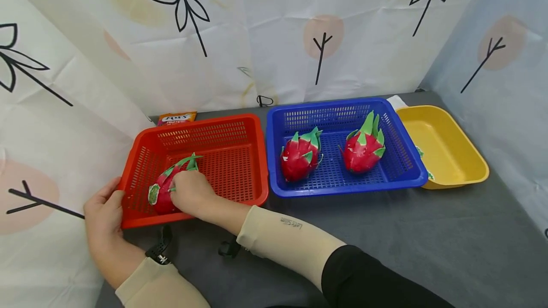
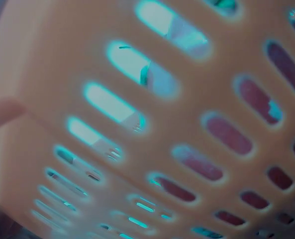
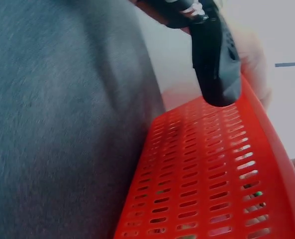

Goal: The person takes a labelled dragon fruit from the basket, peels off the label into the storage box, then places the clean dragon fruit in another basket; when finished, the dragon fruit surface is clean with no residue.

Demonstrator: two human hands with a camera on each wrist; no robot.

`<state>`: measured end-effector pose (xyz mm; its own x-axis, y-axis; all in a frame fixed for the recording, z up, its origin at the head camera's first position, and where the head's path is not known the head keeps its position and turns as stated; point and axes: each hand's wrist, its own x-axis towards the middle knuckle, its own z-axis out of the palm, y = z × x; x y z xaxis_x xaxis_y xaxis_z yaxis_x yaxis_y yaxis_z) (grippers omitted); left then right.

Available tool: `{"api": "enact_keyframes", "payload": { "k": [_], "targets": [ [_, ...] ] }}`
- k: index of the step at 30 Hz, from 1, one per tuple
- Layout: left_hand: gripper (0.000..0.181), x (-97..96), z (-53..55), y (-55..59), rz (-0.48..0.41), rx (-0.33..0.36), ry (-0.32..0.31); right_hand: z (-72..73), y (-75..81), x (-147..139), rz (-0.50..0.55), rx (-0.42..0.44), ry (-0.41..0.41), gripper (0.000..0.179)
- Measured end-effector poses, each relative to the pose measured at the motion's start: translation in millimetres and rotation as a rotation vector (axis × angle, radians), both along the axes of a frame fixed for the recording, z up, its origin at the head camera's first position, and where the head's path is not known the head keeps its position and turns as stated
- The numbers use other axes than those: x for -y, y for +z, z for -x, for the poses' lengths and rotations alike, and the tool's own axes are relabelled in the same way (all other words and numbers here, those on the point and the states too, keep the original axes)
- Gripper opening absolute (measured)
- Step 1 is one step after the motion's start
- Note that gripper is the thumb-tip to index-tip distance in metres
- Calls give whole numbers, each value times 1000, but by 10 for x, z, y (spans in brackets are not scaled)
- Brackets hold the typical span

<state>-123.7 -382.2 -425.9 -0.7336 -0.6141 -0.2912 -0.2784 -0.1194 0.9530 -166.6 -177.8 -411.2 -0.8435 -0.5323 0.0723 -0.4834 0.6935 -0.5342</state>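
My left hand [image 1: 104, 220] holds the red basket [image 1: 260, 156] by the rim at its left end, thumb on top. Inside that basket, at its front left, lies a dragon fruit [image 1: 160, 198] with green leaf tips. My right hand [image 1: 191, 193] reaches over the front rim and grips this fruit from its right side, its fingertips partly hidden behind the fruit. Close up in the left wrist view is the slotted basket wall [image 2: 187, 99], washed out in colour. The right wrist view looks along the red basket's outer side [image 3: 197, 164].
Right of the red basket, a blue basket [image 1: 342, 187] holds two dragon fruits [image 1: 299, 158]. A yellow tray [image 1: 445, 146] stands at the far right, and an orange snack packet [image 1: 176, 118] lies behind the red basket. Printed white cloth [image 1: 265, 37] encloses the grey table [image 1: 385, 232].
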Motion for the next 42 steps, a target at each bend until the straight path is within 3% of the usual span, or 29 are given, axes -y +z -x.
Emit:
{"api": "enact_keyframes", "payload": {
  "k": [2, 6, 11, 20, 28, 42],
  "targets": [
    [47, 2, -5, 5, -8, -6, 0, -1, 18, -36, 87, 68, -16, 46],
    [47, 3, -15, 17, -15, -17, 0, -3, 61, -140, 227, 120, -15, 47],
    [48, 3, -15, 20, -7, -28, -6, -9, 133, -306, 392, 156, 7, 18],
    [47, 3, 31, 26, -1, -13, -2, -47, 368, -632, 658, 151, -19, 14],
    [47, 3, 4, 29, 12, 20, -11, -173, 563, -1005, 849, 132, -40, 15],
    [48, 22, 27, 7, -16, 13, -11, -397, 785, -1804, 1180, 158, -42, 17]
  ]
}}
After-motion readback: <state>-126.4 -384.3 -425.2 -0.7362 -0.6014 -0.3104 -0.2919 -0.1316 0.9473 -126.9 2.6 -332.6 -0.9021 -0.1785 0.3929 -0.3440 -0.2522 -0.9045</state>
